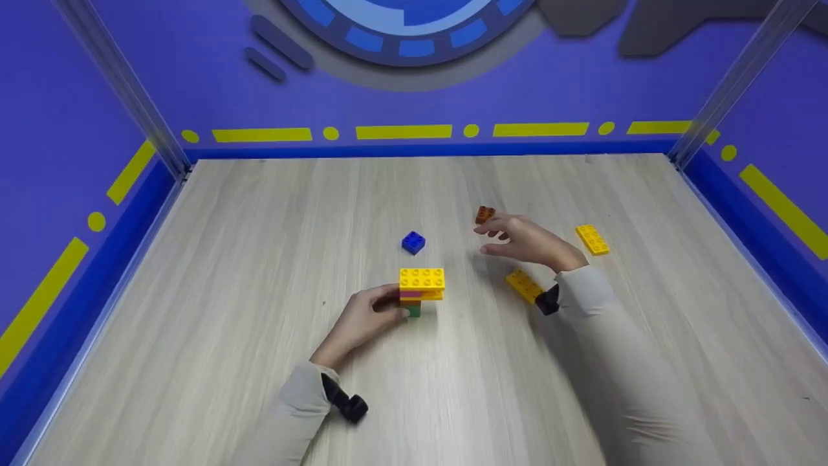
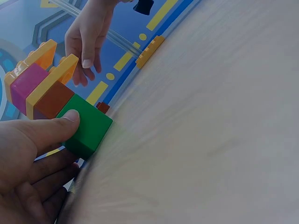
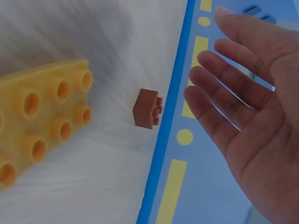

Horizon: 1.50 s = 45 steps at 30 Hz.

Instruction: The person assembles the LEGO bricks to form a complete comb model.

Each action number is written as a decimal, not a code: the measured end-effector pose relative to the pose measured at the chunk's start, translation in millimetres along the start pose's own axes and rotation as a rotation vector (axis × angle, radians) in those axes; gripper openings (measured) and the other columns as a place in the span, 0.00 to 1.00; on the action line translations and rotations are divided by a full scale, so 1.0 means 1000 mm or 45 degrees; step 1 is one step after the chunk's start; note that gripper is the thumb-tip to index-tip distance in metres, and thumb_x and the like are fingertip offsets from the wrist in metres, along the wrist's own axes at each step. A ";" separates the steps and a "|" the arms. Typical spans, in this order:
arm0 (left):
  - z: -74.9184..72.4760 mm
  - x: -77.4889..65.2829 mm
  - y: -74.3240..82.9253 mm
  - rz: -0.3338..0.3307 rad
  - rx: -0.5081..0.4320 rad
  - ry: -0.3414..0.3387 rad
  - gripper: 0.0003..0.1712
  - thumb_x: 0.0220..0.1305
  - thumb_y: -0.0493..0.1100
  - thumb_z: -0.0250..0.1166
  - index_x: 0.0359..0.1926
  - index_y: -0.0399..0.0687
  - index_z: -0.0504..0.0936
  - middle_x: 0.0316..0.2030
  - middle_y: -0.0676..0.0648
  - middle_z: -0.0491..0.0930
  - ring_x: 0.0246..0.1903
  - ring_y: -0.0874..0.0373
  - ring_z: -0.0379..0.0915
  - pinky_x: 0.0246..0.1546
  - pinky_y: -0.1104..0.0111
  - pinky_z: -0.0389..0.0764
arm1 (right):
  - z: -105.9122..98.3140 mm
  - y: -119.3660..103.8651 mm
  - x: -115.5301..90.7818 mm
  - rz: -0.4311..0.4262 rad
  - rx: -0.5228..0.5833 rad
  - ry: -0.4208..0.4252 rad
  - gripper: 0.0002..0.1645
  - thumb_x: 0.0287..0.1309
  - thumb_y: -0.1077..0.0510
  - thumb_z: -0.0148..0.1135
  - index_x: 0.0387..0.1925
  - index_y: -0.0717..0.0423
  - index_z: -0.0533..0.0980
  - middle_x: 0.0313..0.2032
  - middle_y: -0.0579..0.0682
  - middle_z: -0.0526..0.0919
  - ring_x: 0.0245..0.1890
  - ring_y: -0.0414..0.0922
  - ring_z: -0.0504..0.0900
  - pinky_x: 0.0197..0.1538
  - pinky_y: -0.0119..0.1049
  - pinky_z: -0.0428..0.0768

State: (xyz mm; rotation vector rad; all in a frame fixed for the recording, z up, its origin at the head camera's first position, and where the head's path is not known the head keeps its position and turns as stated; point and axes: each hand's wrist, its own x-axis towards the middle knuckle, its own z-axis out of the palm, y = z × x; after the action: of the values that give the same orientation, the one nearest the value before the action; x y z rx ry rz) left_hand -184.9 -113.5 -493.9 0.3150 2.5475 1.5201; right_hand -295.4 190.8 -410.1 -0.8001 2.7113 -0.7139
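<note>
My left hand holds a small tower of toy bricks at its base, the thumb on the green brick. Above the green one sit a brown brick, a thin yellow plate, a magenta brick and a yellow top brick. The yellow pieces jut out to the right. My right hand hovers over the table with nothing in it, its fingers spread and gently bent. Just beyond its fingertips in the head view lies a loose brown brick.
A blue brick lies behind the tower. One yellow brick is below the right wrist, partly hidden by the wrist camera; another yellow brick lies farther right. Blue printed walls border the wooden table.
</note>
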 end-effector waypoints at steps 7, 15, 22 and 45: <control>0.000 0.000 0.001 -0.004 0.000 -0.003 0.29 0.59 0.45 0.67 0.62 0.50 0.75 0.58 0.48 0.78 0.60 0.52 0.72 0.65 0.57 0.70 | 0.001 0.019 0.013 0.059 0.043 0.097 0.27 0.62 0.59 0.61 0.62 0.61 0.71 0.59 0.61 0.74 0.58 0.58 0.73 0.59 0.54 0.75; 0.001 0.001 0.002 -0.013 -0.005 0.000 0.29 0.59 0.46 0.68 0.62 0.51 0.75 0.57 0.49 0.78 0.60 0.53 0.72 0.64 0.57 0.70 | 0.001 0.037 0.023 0.286 0.201 0.148 0.32 0.63 0.57 0.60 0.67 0.60 0.65 0.65 0.60 0.68 0.62 0.57 0.70 0.64 0.53 0.72; 0.000 0.000 0.001 0.000 -0.001 0.003 0.29 0.59 0.46 0.68 0.61 0.50 0.76 0.58 0.49 0.78 0.60 0.52 0.72 0.65 0.57 0.69 | 0.006 0.048 0.028 0.379 0.287 0.125 0.36 0.64 0.54 0.59 0.70 0.59 0.60 0.66 0.62 0.65 0.64 0.58 0.67 0.66 0.53 0.69; 0.000 0.001 0.000 -0.014 0.007 0.000 0.28 0.58 0.45 0.68 0.61 0.51 0.76 0.56 0.50 0.80 0.59 0.54 0.73 0.65 0.59 0.70 | 0.018 0.045 0.037 0.445 0.329 0.121 0.33 0.63 0.52 0.61 0.66 0.57 0.63 0.63 0.60 0.70 0.62 0.56 0.70 0.66 0.51 0.69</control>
State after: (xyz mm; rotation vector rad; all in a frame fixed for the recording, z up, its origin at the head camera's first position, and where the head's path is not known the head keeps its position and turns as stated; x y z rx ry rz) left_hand -185.9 -113.4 -494.0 0.3014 2.5498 1.5096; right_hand -340.4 196.4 -451.4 -0.2309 2.6603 -1.0062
